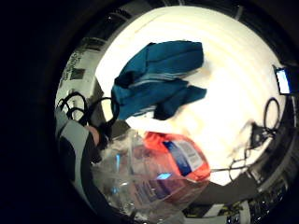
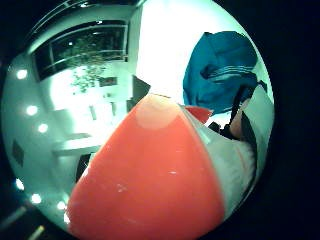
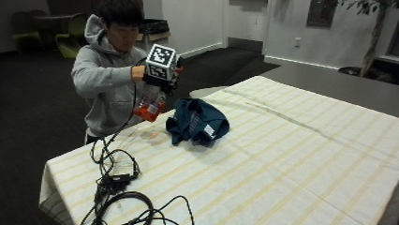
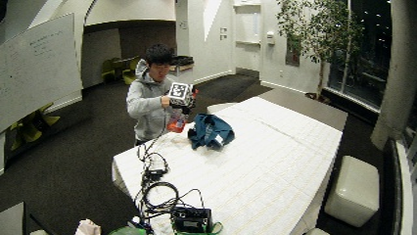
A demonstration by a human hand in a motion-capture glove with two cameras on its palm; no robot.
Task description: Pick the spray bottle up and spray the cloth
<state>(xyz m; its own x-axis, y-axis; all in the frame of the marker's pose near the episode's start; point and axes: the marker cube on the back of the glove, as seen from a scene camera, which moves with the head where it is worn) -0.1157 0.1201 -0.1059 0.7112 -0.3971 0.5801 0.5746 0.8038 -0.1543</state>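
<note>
My gloved right hand point(image 3: 160, 78) grips the top of a clear spray bottle point(image 3: 150, 104) with an orange base and label, holding it in the air above the table's near-left edge. The bottle point(image 1: 154, 172) fills the little finger side palm view, and its orange part point(image 2: 150, 175) fills the thumb side palm view. A crumpled blue cloth point(image 3: 196, 122) with white stripes lies on the striped tablecloth point(image 3: 299, 140), just to the right of and below the bottle. The cloth point(image 1: 156, 79) also shows beyond the bottle in the palm view, and the cloth point(image 4: 210, 131) in the wide view.
Black cables and a small box point(image 3: 115, 180) trail over the table's front left corner. A dark device point(image 4: 191, 219) sits at the table's near end. The person point(image 3: 109, 70) stands at the table's left side. The tablecloth's right part holds nothing.
</note>
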